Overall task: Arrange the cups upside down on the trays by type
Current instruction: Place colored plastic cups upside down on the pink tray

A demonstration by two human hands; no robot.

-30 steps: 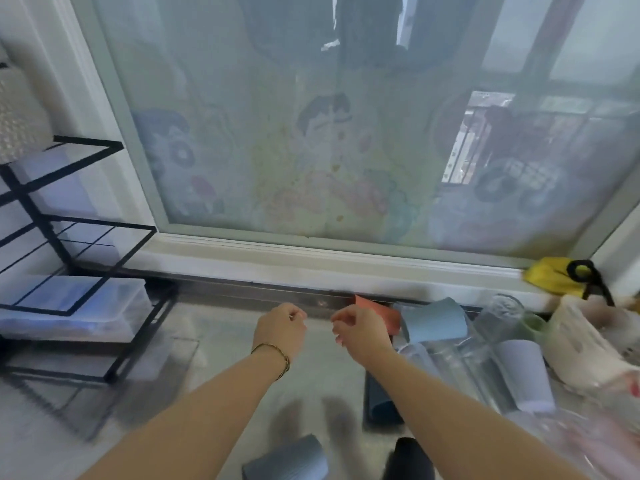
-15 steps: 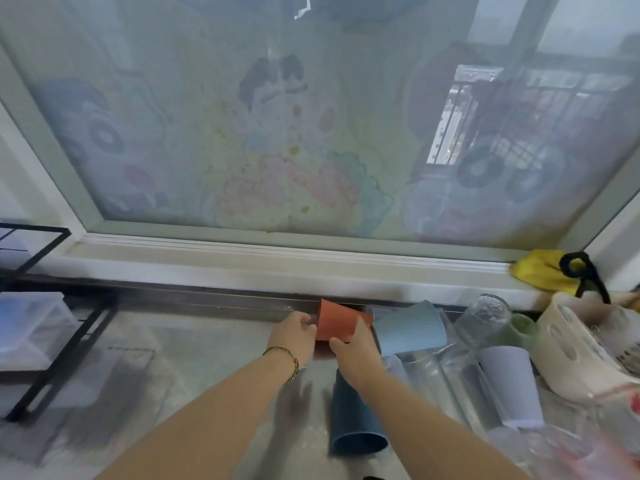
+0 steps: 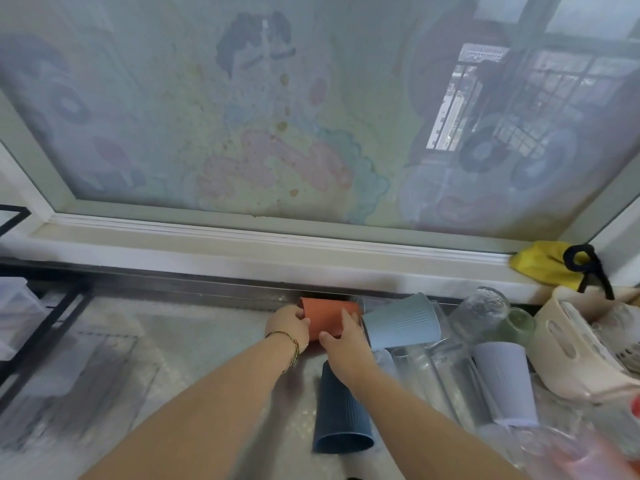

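Up against the window sill, mid-view, an orange cup lies on its side, long axis L-R. Left hand wraps its left end, fingers curled round it. Right hand grips the right end, thumb on the near side, fingers over the top. Can't tell if it sits on the counter or is lifted, as the hands cover its underside. Which end is the mouth is hidden too.

Just right of the orange cup, touching or nearly so, is a light blue cup on its side, wider end to the right. On the near side of the orange cup lies a dark blue cup, mouth twd camera, its far end under the right wrist.

Further right of the orange cup are clear glasses, blurred, count unclear. A green cup is partly behind one glass. A grey cup lies wider end twd camera, & a beige basket is cut off by the frame edge.

Far left of the orange cup, a black rack & a clear box are both cropped. A see-through tray is smeared by blur.
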